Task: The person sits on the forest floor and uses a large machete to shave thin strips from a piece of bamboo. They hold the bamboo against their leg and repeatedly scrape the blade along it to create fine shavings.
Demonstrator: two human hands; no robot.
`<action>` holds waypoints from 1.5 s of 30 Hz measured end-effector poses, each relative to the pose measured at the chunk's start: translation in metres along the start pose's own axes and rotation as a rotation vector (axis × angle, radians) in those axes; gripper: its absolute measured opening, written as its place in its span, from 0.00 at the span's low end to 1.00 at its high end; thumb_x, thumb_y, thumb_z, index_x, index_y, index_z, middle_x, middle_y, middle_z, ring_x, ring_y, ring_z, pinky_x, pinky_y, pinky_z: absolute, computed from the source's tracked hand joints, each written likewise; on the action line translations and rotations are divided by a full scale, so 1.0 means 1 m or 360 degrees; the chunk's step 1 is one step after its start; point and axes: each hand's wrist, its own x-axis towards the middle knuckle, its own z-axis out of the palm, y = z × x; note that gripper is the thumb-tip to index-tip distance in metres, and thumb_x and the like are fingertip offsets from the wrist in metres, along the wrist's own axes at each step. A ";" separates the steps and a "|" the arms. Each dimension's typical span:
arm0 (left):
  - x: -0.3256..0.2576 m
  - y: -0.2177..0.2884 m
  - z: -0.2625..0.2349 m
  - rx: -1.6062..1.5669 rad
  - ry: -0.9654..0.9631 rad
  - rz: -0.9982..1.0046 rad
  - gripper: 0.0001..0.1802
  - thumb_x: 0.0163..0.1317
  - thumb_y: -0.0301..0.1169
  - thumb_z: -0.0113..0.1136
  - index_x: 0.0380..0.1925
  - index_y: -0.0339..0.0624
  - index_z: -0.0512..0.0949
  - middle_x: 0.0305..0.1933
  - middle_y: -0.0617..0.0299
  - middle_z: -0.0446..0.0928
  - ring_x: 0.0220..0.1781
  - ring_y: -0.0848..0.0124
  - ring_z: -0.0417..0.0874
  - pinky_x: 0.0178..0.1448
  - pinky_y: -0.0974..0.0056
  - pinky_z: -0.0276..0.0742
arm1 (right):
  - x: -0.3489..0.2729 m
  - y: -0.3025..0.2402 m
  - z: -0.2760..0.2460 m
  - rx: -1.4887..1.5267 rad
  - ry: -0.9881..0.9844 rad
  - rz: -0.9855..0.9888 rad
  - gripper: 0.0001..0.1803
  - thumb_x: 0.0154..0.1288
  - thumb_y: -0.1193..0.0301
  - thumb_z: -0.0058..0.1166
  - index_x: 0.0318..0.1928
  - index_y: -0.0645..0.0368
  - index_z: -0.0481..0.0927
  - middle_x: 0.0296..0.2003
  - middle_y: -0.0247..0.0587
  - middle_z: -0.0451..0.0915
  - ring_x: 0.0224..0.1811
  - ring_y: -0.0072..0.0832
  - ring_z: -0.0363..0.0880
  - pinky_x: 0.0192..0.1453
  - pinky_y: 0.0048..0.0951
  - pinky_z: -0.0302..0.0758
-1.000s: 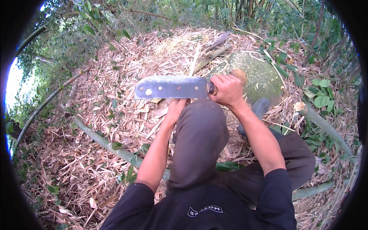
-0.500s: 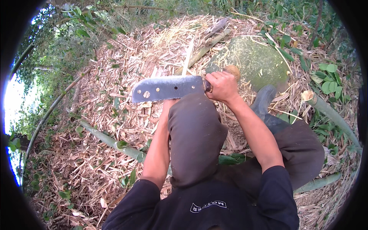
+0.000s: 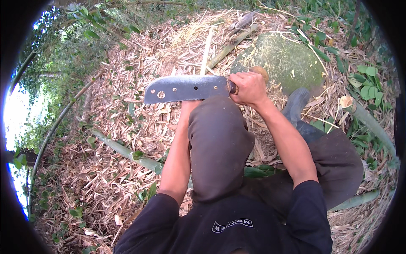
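Note:
My right hand [image 3: 250, 89] is closed around the handle of a machete [image 3: 186, 87], whose broad dark blade has several round holes. The rounded wooden end of the handle [image 3: 259, 73] shows past my fist. Its blade lies sideways over my raised knee [image 3: 220, 144], pointing left. Beneath the blade comes my left hand [image 3: 191, 104]; only a little by the wrist shows, and the fingers are hidden. A pale split strip, apparently bamboo [image 3: 207, 48], stretches away from behind the blade. Whether my left hand holds it is hidden.
A mossy boulder [image 3: 281, 63] lies beyond my right hand, with my rubber boot [image 3: 296, 103] beside it. Green bamboo poles lie left [image 3: 122, 150] and right [image 3: 372, 120]. Dry shavings [image 3: 105, 186] cover the ground. A split log [image 3: 232, 46] lies farther off.
The machete has turned slightly, its tip end rising in the picture so the blade lies more level. The pale strip now reaches a little farther away. My right hand keeps its grip.

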 end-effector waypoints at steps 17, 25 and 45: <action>-0.034 0.025 -0.019 -0.0290 0.0092 -0.0092 0.20 0.78 0.38 0.46 0.39 0.29 0.77 0.32 0.59 0.78 0.35 0.71 0.78 0.39 0.61 0.73 | -0.009 0.003 0.000 0.0029 -0.0019 0.0107 0.17 0.47 0.57 0.68 0.30 0.52 0.77 0.23 0.37 0.80 0.27 0.38 0.82 0.32 0.39 0.75; 0.010 0.031 -0.005 -0.0329 0.0005 -0.0117 0.17 0.77 0.37 0.45 0.41 0.34 0.78 0.32 0.54 0.79 0.32 0.69 0.77 0.37 0.59 0.73 | 0.002 -0.009 -0.013 -0.0045 -0.0048 0.0034 0.18 0.47 0.60 0.70 0.36 0.53 0.77 0.31 0.37 0.83 0.36 0.38 0.85 0.40 0.40 0.79; -0.004 0.002 -0.002 0.0736 -0.0148 0.0551 0.24 0.69 0.37 0.58 0.58 0.31 0.74 0.52 0.45 0.81 0.55 0.61 0.80 0.61 0.57 0.73 | 0.006 -0.012 0.002 -0.0174 0.0093 0.0280 0.18 0.58 0.55 0.56 0.32 0.59 0.80 0.30 0.46 0.85 0.33 0.45 0.85 0.40 0.43 0.79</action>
